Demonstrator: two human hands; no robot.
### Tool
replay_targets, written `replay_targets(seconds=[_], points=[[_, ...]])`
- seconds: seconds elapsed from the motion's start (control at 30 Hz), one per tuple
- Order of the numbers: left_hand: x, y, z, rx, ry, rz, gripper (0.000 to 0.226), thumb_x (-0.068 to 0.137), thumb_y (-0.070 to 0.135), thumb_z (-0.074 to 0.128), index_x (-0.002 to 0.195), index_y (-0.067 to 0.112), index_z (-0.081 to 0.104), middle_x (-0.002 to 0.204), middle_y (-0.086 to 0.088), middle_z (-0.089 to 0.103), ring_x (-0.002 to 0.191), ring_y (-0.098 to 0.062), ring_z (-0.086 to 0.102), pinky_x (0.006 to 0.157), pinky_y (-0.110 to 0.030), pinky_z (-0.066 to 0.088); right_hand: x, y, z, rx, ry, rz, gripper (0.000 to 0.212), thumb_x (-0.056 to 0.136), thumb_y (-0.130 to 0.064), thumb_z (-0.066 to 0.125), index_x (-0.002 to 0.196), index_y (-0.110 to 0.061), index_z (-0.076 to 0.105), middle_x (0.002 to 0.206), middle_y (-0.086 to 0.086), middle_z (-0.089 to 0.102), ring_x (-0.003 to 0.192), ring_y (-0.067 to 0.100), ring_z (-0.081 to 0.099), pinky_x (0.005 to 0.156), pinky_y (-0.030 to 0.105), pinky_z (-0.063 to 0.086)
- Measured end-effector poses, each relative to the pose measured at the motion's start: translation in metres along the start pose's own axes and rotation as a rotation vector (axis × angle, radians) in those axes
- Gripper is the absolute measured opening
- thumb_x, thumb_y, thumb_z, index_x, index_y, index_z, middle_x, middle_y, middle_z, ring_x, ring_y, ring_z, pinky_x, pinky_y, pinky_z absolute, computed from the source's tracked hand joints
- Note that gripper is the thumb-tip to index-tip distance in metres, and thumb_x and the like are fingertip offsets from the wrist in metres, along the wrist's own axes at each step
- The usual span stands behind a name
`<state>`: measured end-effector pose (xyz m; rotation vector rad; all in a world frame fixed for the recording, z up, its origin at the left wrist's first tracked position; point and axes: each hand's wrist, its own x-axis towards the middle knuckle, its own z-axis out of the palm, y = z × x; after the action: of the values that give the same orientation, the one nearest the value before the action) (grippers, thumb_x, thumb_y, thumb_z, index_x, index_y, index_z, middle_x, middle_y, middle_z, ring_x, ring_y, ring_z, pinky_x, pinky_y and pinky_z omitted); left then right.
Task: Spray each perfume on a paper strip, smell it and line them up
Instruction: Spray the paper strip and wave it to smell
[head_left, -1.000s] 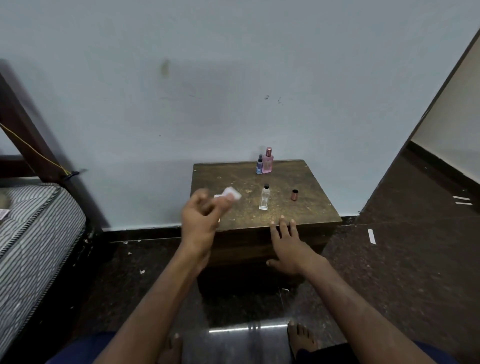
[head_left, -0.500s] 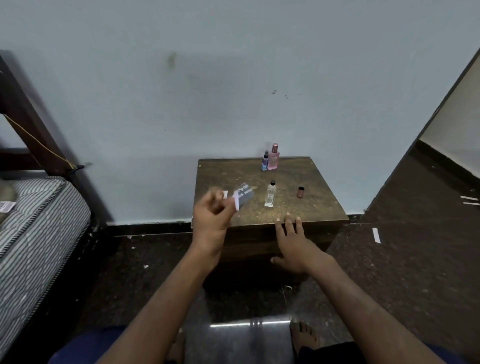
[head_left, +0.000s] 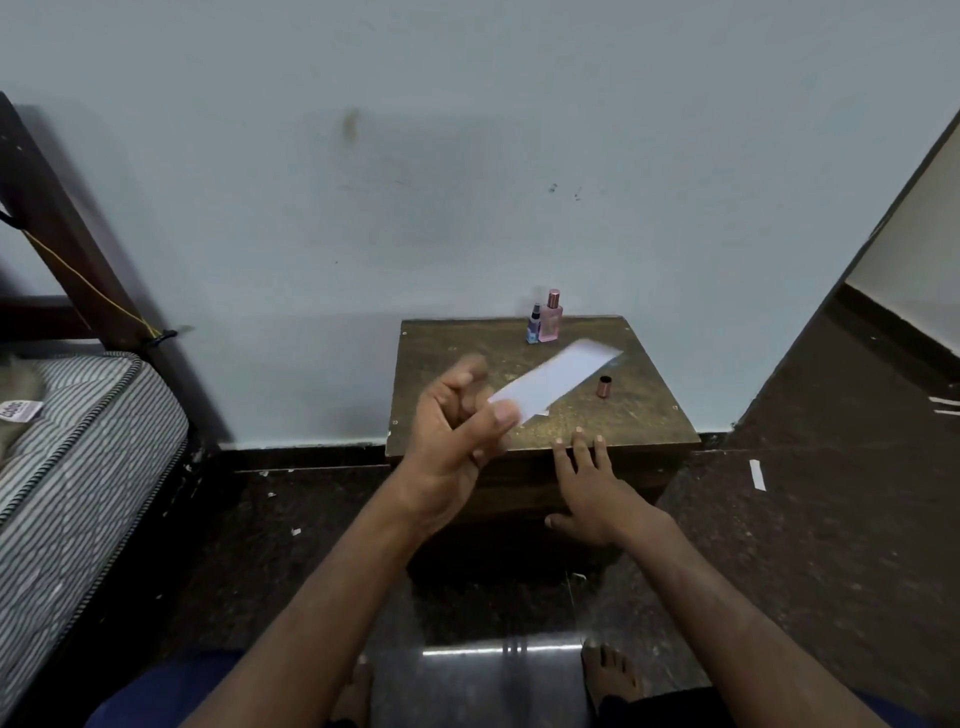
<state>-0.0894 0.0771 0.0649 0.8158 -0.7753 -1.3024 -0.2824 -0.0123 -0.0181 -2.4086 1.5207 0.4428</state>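
Head view, change: left hand (head_left: 457, 441) raised higher than half a second back, paper strip (head_left: 556, 379) swung out long and flat, blurred, pinched between thumb and fingers.
Right hand (head_left: 592, 488): unmoved, fingers straight over table (head_left: 649, 431) front edge.
Blocked: clear bottle hidden, probably behind strip.
Beyond: copper cap (head_left: 603, 386); blue bottle (head_left: 534, 325) and pink bottle (head_left: 550, 317) at back edge.

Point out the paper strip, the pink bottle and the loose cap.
paper strip (head_left: 563, 375): head view, middle of the white strip pinched by the left hand (head_left: 452, 441).
pink bottle (head_left: 549, 323): head view, its glass body.
cap (head_left: 603, 387): head view, side of the copper cap.
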Motion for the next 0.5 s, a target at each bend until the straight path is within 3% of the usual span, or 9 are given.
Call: replay_targets(seconds=[0.03, 0.07, 0.1, 0.17, 0.23, 0.33, 0.37, 0.43, 0.5], points=[[0.002, 0.004, 0.0, -0.005, -0.048, 0.027, 0.047, 0.074, 0.013, 0.086, 0.104, 0.017, 0.051, 0.075, -0.003, 0.044, 0.056, -0.001, 0.053, 0.051, -0.021, 0.033, 0.0, 0.0, -0.001, 0.005, -0.006, 0.003, 0.11, 0.098, -0.046, 0.067, 0.164, -0.014, -0.014, 0.169, 0.016, -0.028, 0.154, 0.044, -0.025, 0.123, 0.059, 0.03], [0.004, 0.001, -0.006, 0.08, 0.016, -0.005, 0.043, 0.079, 0.009, 0.086, 0.107, 0.014, 0.053, 0.078, 0.001, 0.06, 0.065, -0.003, 0.062, 0.052, -0.02, 0.04, -0.001, 0.0, -0.001, 0.007, -0.012, 0.009, 0.11, 0.098, -0.046, 0.067, 0.164, -0.014, -0.014, 0.169, 0.016, -0.028, 0.154, 0.043, -0.025, 0.123, 0.059, 0.03], [0.006, -0.008, -0.016, 0.171, 0.152, -0.063, 0.045, 0.079, 0.013, 0.089, 0.112, 0.01, 0.059, 0.092, 0.002, 0.074, 0.082, -0.009, 0.071, 0.058, -0.022, 0.049, -0.002, -0.001, -0.001, 0.001, -0.013, 0.01, 0.11, 0.097, -0.045, 0.068, 0.164, -0.014, -0.014, 0.169, 0.015, -0.029, 0.154, 0.043, -0.026, 0.123, 0.059, 0.031], [-0.006, -0.016, -0.016, 0.328, 0.315, -0.238, 0.072, 0.062, 0.034, 0.097, 0.123, 0.009, 0.068, 0.113, -0.005, 0.076, 0.104, -0.021, 0.072, 0.072, -0.03, 0.056, -0.004, -0.002, 0.001, 0.002, -0.006, 0.009, 0.111, 0.097, -0.044, 0.069, 0.164, -0.014, -0.014, 0.169, 0.015, -0.029, 0.154, 0.043, -0.026, 0.122, 0.06, 0.031], [-0.007, -0.014, -0.007, 0.245, 0.222, -0.167, 0.065, 0.057, 0.036, 0.095, 0.113, 0.02, 0.067, 0.102, 0.0, 0.07, 0.092, -0.016, 0.067, 0.07, -0.027, 0.052, -0.002, -0.001, 0.002, 0.008, -0.004, 0.009, 0.111, 0.097, -0.045, 0.068, 0.164, -0.013, -0.014, 0.168, 0.016, -0.03, 0.154, 0.044, -0.026, 0.123, 0.06, 0.031], [-0.006, 0.004, 0.008, -0.081, -0.151, 0.034, 0.047, 0.065, 0.013, 0.08, 0.101, 0.023, 0.052, 0.082, 0.001, 0.051, 0.061, -0.011, 0.041, 0.051, -0.018, 0.04, 0.001, 0.001, 0.002, 0.006, -0.001, -0.002, 0.11, 0.098, -0.046, 0.067, 0.164, -0.012, -0.014, 0.169, 0.017, -0.028, 0.154, 0.045, -0.026, 0.123, 0.061, 0.03], [-0.005, 0.001, 0.0, -0.045, -0.132, 0.021, 0.046, 0.069, 0.007, 0.081, 0.101, 0.022, 0.053, 0.081, 0.0, 0.056, 0.062, -0.011, 0.047, 0.05, -0.019, 0.041, 0.001, 0.001, 0.002, 0.008, -0.006, 0.005, 0.11, 0.098, -0.046, 0.067, 0.164, -0.012, -0.014, 0.169, 0.017, -0.028, 0.154, 0.045, -0.026, 0.123, 0.061, 0.03], [-0.001, -0.009, -0.015, 0.349, 0.158, -0.104, 0.031, 0.078, 0.011, 0.087, 0.097, 0.016, 0.062, 0.089, -0.001, 0.07, 0.081, -0.02, 0.063, 0.062, -0.026, 0.048, 0.0, 0.0, 0.005, 0.001, -0.005, 0.003, 0.111, 0.097, -0.045, 0.068, 0.164, -0.013, -0.015, 0.168, 0.017, -0.029, 0.153, 0.045, -0.027, 0.123, 0.061, 0.029], [-0.006, -0.013, -0.017, 0.581, 0.259, -0.238, 0.027, 0.078, 0.021, 0.089, 0.086, 0.014, 0.064, 0.088, -0.005, 0.069, 0.081, -0.021, 0.061, 0.064, -0.028, 0.047, -0.001, 0.0, 0.005, 0.01, 0.001, -0.002, 0.112, 0.097, -0.045, 0.069, 0.164, -0.013, -0.015, 0.168, 0.017, -0.029, 0.153, 0.045, -0.027, 0.123, 0.061, 0.029]])
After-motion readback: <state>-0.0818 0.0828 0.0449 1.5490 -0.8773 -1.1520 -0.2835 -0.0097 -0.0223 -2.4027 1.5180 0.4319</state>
